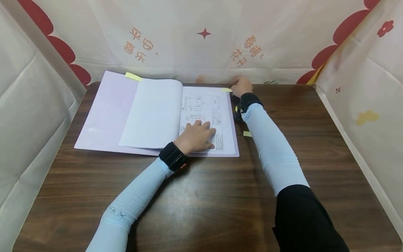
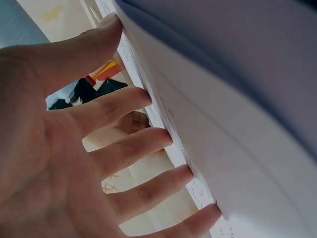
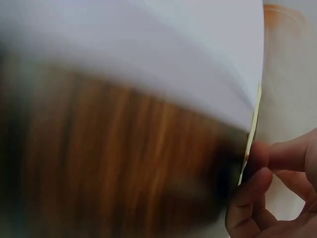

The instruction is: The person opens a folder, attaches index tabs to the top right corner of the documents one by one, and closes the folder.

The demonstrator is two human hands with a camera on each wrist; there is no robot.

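A pale purple folder [image 1: 102, 112] lies spread on the table, holding a stack of white sheets. Its left-hand sheet [image 1: 154, 112] is blank, while the right-hand sheet [image 1: 204, 92] carries printed technical drawings. My left hand [image 1: 196, 137] rests on the lower part of the drawing sheet, fingers spread and fingertips touching the paper. At that sheet's top right corner, my right hand [image 1: 241, 86] pinches the end of a yellow sticky tab [image 1: 226, 90] between thumb and finger. The right wrist view shows this tab [image 3: 253, 124] edge-on along the paper.
Another yellow tab [image 1: 133, 76] sticks up at the top of the left side. A short yellow strip [image 1: 247, 133] lies on the wooden table [image 1: 201, 203] beside the right forearm. Printed cloth [image 1: 195, 52] hangs behind the table and along both sides.
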